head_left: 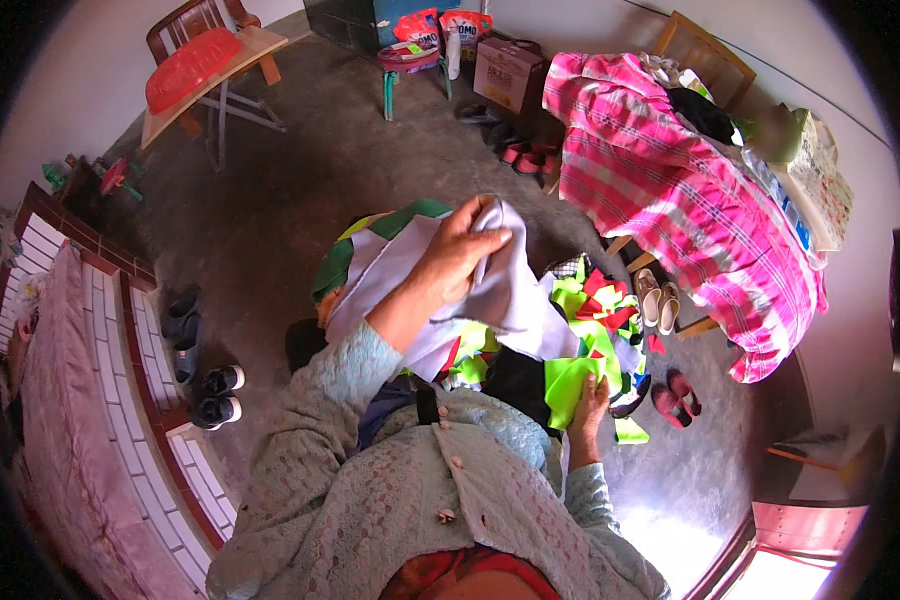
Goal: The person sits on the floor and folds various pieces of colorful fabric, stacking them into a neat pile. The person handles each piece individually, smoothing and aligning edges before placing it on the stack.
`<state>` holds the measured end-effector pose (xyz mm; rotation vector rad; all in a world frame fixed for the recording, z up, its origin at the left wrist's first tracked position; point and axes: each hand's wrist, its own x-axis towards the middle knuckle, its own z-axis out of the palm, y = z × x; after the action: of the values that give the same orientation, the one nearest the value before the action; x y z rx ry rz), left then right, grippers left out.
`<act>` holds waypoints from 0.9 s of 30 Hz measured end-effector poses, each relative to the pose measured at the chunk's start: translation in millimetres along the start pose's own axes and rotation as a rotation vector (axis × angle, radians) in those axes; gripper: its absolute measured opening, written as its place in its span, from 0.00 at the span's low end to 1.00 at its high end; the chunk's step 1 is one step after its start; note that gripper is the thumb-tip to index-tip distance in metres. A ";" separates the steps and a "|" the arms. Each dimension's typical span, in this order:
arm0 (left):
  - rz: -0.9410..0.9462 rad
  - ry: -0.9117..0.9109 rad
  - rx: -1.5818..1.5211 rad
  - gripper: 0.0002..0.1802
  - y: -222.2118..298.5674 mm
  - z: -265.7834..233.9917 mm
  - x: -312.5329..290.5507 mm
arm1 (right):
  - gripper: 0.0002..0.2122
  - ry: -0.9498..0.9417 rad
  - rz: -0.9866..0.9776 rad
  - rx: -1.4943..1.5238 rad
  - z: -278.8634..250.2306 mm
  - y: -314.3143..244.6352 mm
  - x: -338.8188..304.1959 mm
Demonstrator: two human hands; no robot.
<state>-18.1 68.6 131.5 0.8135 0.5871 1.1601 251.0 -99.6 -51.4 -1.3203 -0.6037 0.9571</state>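
Note:
My left hand (pixel 457 256) is raised in front of me, its fingers closed around the top of a pale lavender cloth (pixel 505 290). The cloth hangs down from the grip toward my lap. Lower and to the right, my right hand (pixel 588 415) pinches a lime green fabric piece (pixel 570 388) over my dark-clothed knee. Beyond it lies a heap of fabric scraps (pixel 600 305) in lime, red, white and black. More cloth, including a green piece (pixel 415 215), spreads out behind my left hand.
A bench draped with a pink checked cloth (pixel 650 190) stands at the right, with shoes (pixel 648 298) below it. Dark shoes (pixel 218 395) sit on the floor at left, near a white-tiled ledge (pixel 120 340). A small table holds a red basin (pixel 195 68) at the far left.

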 end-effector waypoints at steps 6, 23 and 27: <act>0.156 -0.013 -0.030 0.18 48.9 13.1 32.5 | 0.13 -0.069 -0.062 -0.223 1.5 29.1 1.8; 0.184 0.797 0.353 0.26 12.7 -199.9 -149.9 | 0.15 -0.084 -0.118 -0.420 9.7 18.1 -1.3; 0.166 0.850 0.398 0.26 8.6 -203.6 -167.4 | 0.15 -0.093 -0.079 -0.370 6.5 22.4 1.3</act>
<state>-231.0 -38.0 18.2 0.6812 1.5092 1.5640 241.0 -95.6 -72.2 -1.5702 -0.9312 0.8722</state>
